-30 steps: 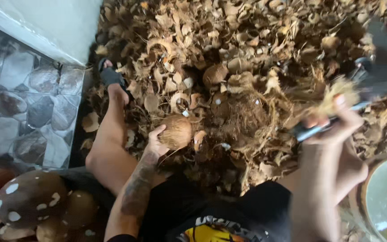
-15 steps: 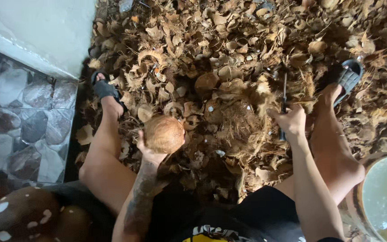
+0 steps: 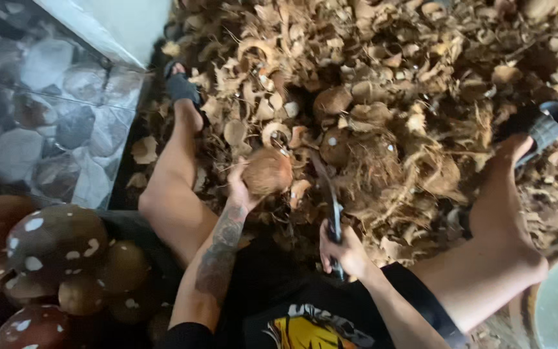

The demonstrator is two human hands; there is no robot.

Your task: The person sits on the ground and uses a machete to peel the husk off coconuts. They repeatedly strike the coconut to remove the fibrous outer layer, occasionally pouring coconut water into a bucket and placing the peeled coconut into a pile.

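Seated person husking a coconut over a heap of husk.
Nearest: right hand [image 3: 347,252] clamped on a knife [image 3: 328,194], blade pointing away; left hand [image 3: 239,187] gripping a brown coconut [image 3: 267,172] just left of the blade; beyond, husk pile [image 3: 382,77] covering the floor.

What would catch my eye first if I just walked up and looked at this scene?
Most likely the huge heap of brown coconut husk scraps covering the ground ahead of the seated person. At its near edge the left hand holds a round husked coconut, while the right hand grips a long dark blade pointing towards it. At lower left sits a pile of brown coconuts with white patches.
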